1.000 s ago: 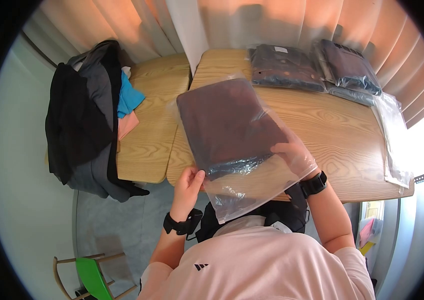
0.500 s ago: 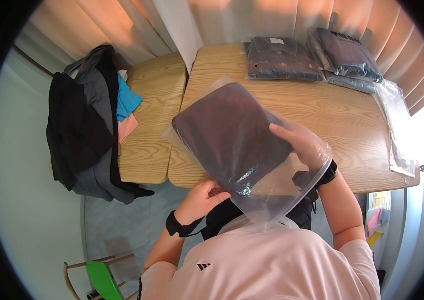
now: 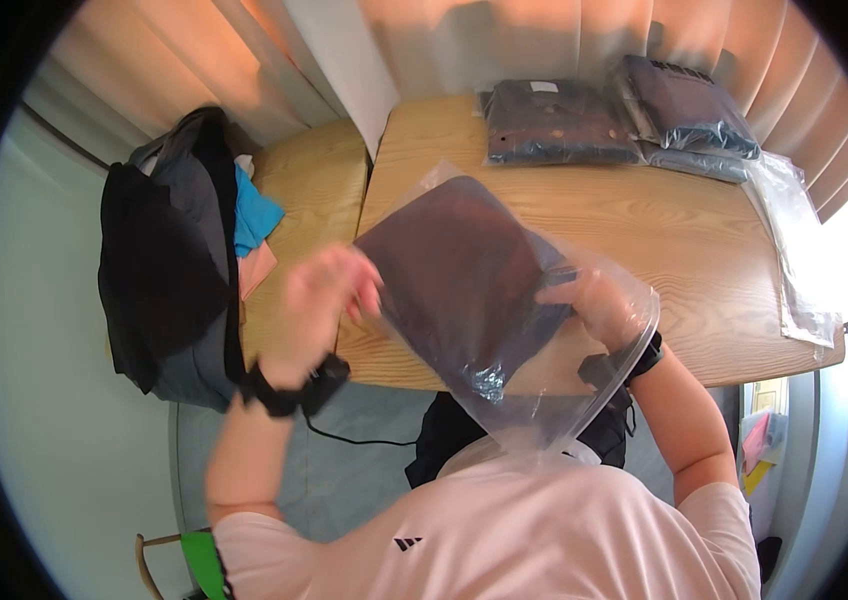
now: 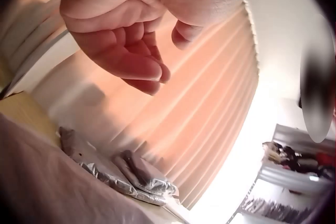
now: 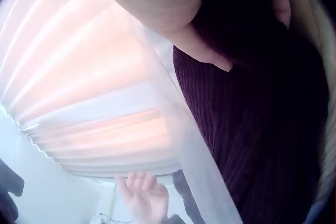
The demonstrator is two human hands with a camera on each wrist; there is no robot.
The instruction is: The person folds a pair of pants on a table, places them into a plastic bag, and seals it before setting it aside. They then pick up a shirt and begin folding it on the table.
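Hands: right hand (image 3: 592, 300) grips dark garment (image 3: 459, 265) inside clear bag (image 3: 554, 405); left hand (image 3: 322, 298) relaxed, empty (beside bag)

Dark maroon, finely ribbed garment (image 3: 464, 270) inside clear glossy bag (image 3: 554, 400); pale wood-grain table (image 3: 664, 250); peach pleated curtains (image 3: 504, 40); black, grey, blue and salmon clothes pile (image 3: 174, 270); pale pink shirt (image 3: 504, 530), small black logo (image 3: 403, 544).

Folded maroon garment (image 3: 464, 270) (ribbed) inside clear bag (image 3: 544, 400).
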